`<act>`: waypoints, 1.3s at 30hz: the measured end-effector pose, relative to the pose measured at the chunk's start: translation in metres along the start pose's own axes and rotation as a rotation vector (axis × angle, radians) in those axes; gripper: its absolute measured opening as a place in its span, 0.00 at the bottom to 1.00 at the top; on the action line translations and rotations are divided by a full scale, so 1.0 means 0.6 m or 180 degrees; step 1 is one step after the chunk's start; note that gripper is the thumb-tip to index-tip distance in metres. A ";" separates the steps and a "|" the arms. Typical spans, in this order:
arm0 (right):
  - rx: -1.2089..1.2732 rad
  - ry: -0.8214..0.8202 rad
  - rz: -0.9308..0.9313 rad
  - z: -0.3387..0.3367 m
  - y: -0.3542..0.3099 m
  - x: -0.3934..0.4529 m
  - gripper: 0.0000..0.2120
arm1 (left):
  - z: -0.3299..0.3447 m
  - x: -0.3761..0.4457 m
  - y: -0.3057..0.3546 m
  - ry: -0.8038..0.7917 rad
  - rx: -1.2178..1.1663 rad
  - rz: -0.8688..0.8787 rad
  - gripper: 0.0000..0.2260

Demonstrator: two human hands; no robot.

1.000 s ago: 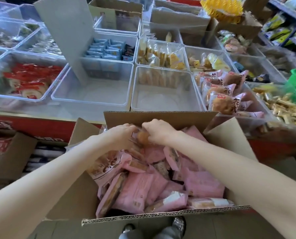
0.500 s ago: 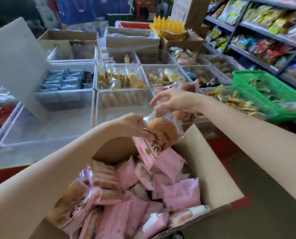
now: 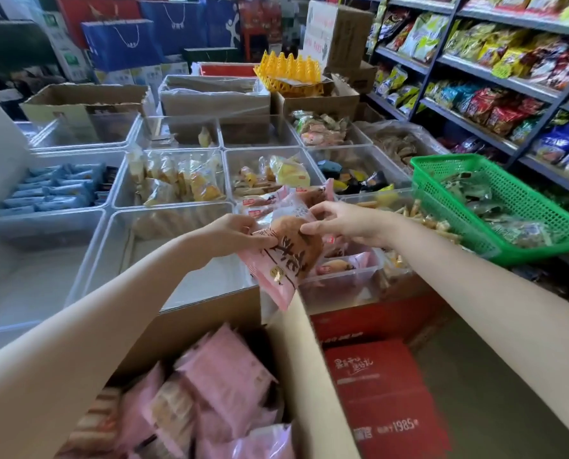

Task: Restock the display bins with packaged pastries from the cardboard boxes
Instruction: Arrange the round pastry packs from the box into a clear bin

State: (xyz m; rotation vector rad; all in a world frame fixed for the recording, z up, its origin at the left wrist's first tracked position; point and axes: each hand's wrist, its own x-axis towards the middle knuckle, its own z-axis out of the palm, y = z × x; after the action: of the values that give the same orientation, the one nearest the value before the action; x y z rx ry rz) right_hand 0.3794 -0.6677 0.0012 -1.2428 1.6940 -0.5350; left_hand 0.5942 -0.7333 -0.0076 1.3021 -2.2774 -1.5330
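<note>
My box (image 3: 312, 376) is far from empty, pink packs heaped at its bottom; the clear bin (image 3: 342, 276) at the display's front edge holds only a few. I judge restocking barely underway. Both hands, left (image 3: 240, 233) and right (image 3: 346, 223), pinch one pastry (image 3: 289, 256) over that bin. A red carton (image 3: 389, 405) reads "1985"; the pastry's lettering I can't read.

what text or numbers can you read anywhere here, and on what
"1985": white print on the red cardboard carton on the floor; the Chinese lines above it are too blurred.
Large dark brush characters on the pink pastry packet held in both hands: not legible.
White sign at the back, yellow shelf tag: too small to read.
</note>
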 end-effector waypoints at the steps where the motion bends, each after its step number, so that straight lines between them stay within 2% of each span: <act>1: 0.0084 -0.0210 0.0047 -0.019 0.013 0.003 0.30 | -0.003 0.015 0.006 0.0034 -0.0121 0.0034 0.14; 3: 0.0161 -0.0222 -0.0031 -0.044 0.029 0.007 0.27 | 0.015 0.040 0.013 0.0072 -0.0204 0.0074 0.16; 5: 0.0364 0.0402 -0.0236 -0.065 0.042 0.022 0.30 | 0.030 0.053 0.033 0.0134 -0.0336 0.0112 0.12; 6: 0.0664 0.0738 -0.0207 -0.079 0.050 0.033 0.32 | 0.038 0.066 0.035 0.0226 -0.0480 0.0135 0.10; 7: 0.1036 0.0865 -0.0063 -0.091 0.057 0.042 0.35 | 0.039 0.078 0.034 0.0339 -0.0714 0.0112 0.10; 8: 0.1405 0.0738 0.0110 -0.102 0.062 0.048 0.37 | 0.036 0.089 0.036 0.0422 -0.0920 0.0075 0.12; 10: 0.1848 0.0126 0.0328 -0.111 0.073 0.058 0.40 | 0.037 0.114 0.049 0.0608 -0.1258 0.0003 0.11; 12: 0.2075 -0.0202 0.0193 -0.103 0.075 0.069 0.35 | 0.048 0.144 0.067 0.0735 -0.1384 0.0037 0.07; 14: 0.2396 -0.0008 0.0130 -0.102 0.073 0.095 0.30 | 0.059 0.179 0.084 0.0814 -0.1280 0.0071 0.07; 16: 0.2652 0.0269 0.0117 -0.117 0.078 0.122 0.39 | 0.069 0.212 0.099 0.0843 -0.0975 0.0155 0.03; 17: 0.2655 0.0390 0.0027 -0.129 0.079 0.131 0.40 | 0.073 0.224 0.104 0.0898 -0.0664 0.0209 0.05; 19: 0.2196 0.0760 -0.0237 -0.156 0.079 0.145 0.37 | 0.076 0.242 0.109 0.0951 0.0367 0.0283 0.06; 20: 0.1601 0.1041 -0.0358 -0.170 0.079 0.151 0.34 | 0.076 0.246 0.109 0.0935 0.1014 0.0289 0.09; 22: -0.0090 0.1663 -0.0602 -0.200 0.079 0.169 0.33 | 0.076 0.255 0.091 0.0821 0.2091 0.0152 0.17; 23: -0.0949 0.1844 -0.0685 -0.212 0.077 0.176 0.32 | 0.076 0.259 0.076 0.0704 0.2391 -0.0003 0.19; 25: -0.2235 0.1734 -0.0785 -0.227 0.077 0.192 0.30 | 0.077 0.264 0.046 0.0432 0.2710 -0.0308 0.21; 28: -0.3535 0.1122 -0.0880 -0.222 0.080 0.221 0.28 | 0.085 0.263 0.010 0.0161 0.3044 -0.0456 0.23; 30: -0.4004 0.0701 -0.0906 -0.209 0.083 0.245 0.31 | 0.087 0.264 -0.001 0.0220 0.3218 -0.0394 0.23; 33: -0.3994 0.0291 -0.0949 -0.187 0.082 0.280 0.35 | 0.083 0.276 -0.015 0.0293 0.3134 -0.0450 0.24; 36: -0.3986 0.0009 -0.0812 -0.171 0.079 0.310 0.33 | 0.087 0.281 -0.028 0.0333 0.3082 -0.0540 0.22; 39: -0.4393 -0.0078 -0.0459 -0.171 0.086 0.333 0.29 | 0.088 0.282 -0.036 0.0418 0.3042 -0.0470 0.21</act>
State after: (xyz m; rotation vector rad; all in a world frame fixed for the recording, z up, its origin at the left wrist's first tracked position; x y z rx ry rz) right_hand 0.2553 -0.8459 -0.0760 -2.2661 1.9433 0.7585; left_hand 0.4738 -0.8157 -0.1103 1.6813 -2.9677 -0.2699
